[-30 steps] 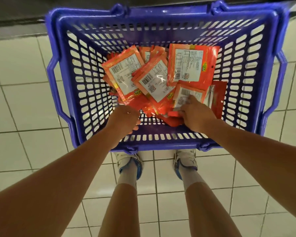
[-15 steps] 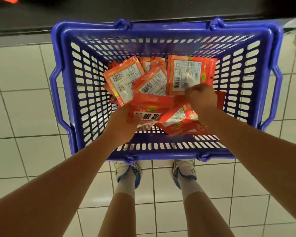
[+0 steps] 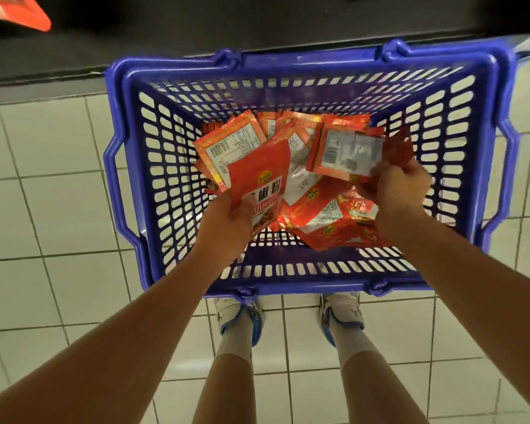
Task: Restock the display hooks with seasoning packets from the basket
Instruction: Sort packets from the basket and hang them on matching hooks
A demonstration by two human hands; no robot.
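A blue plastic basket (image 3: 141, 185) stands on the tiled floor and holds several red seasoning packets (image 3: 318, 215) in a loose pile. My left hand (image 3: 227, 218) is inside the basket, shut on one red packet (image 3: 260, 185) held face up above the pile. My right hand (image 3: 401, 191) is on the right side of the basket, gripping another packet (image 3: 343, 154) whose white label side shows, slightly blurred. No display hooks are in view.
The dark base of a shelf unit (image 3: 166, 35) runs along the top behind the basket. A red packet (image 3: 16, 10) pokes in at the top left corner. My legs and white shoes (image 3: 239, 313) stand on pale floor tiles (image 3: 49, 209) just before the basket.
Both hands went from digging low in the pile to lifting packets: the left raised one face up, the right pulled one up to the right. The view shifted, so the basket sits lower in frame.
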